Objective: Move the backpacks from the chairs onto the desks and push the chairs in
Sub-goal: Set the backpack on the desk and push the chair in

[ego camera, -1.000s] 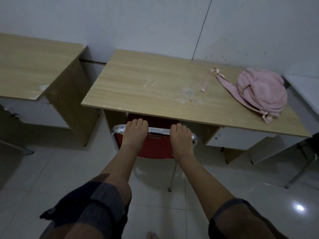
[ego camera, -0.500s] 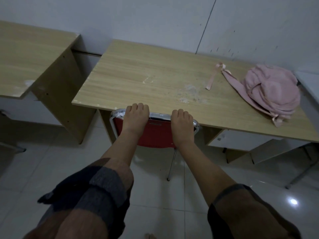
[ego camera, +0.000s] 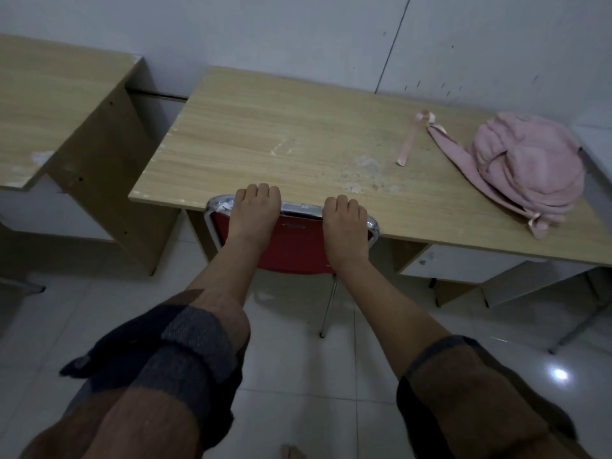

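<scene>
A pink backpack (ego camera: pixel 526 170) lies on the right end of the wooden desk (ego camera: pixel 298 134), its strap trailing to the left. A red chair (ego camera: pixel 294 241) with a chrome frame stands tucked under the desk's front edge; only its backrest and one leg show. My left hand (ego camera: pixel 255 210) grips the top rail of the backrest on the left. My right hand (ego camera: pixel 346 220) grips the same rail on the right. The rail touches or nearly touches the desk edge.
A second wooden desk (ego camera: pixel 49 104) stands to the left, with a gap between the two. A white desk (ego camera: pixel 596 144) edge shows at the far right, with metal legs below. The wall runs right behind the desks. The floor is glossy white tile.
The chair has slid forward under the desk with both hands on its backrest; the backrest now meets the desk's front edge.
</scene>
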